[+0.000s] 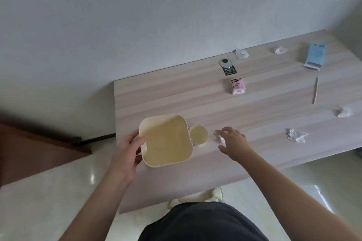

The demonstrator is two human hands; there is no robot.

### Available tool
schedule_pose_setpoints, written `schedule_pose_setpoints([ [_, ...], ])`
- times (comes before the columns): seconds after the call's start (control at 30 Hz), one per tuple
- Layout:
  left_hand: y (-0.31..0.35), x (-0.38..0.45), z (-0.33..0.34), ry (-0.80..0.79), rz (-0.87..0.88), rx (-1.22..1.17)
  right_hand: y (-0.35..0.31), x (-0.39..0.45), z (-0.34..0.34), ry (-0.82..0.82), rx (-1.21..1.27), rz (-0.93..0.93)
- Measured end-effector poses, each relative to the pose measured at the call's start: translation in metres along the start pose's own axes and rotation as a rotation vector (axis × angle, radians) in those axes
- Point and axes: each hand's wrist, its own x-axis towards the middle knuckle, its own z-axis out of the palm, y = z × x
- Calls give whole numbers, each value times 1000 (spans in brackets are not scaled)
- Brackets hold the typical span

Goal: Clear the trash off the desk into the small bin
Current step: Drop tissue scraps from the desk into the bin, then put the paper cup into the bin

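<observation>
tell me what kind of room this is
Probably a plain room at home or in a dorm: a pale wood-grain desk with a cable grommet set against a bare wall, a glossy tiled floor, and a small cream bin among crumpled tissues.

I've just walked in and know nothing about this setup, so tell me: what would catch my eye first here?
First, the cream bin at the desk's near left corner, its rim gripped by the left hand. Just to its right, the right hand reaches with spread fingers over a small white scrap. Farther right, crumpled tissues dot the pale wooden desk, with a pink packet and a blue one behind.
</observation>
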Motion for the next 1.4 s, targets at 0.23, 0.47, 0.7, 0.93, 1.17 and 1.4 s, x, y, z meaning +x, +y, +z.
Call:
schedule_pose_setpoints([
  [0.23,-5,-13,11,48,13,-33,16,27,38,20,8,-21],
  [0.47,-11,-22,12,143,-7,-91,42,31,51,7,187,11],
  [0.7,-16,-24,16,177,0,-157,9,4,-22,271,504,-103],
  [0.93,-19,-20,14,150,34,-156,-99,-50,-91,460,559,-630],
  [1.17,-13,-18,7,119,44,-173,-122,-52,-92,359,519,-734],
  [1.4,-11,-15,-17,162,47,-209,-95,-15,-70,410,545,-457],
])
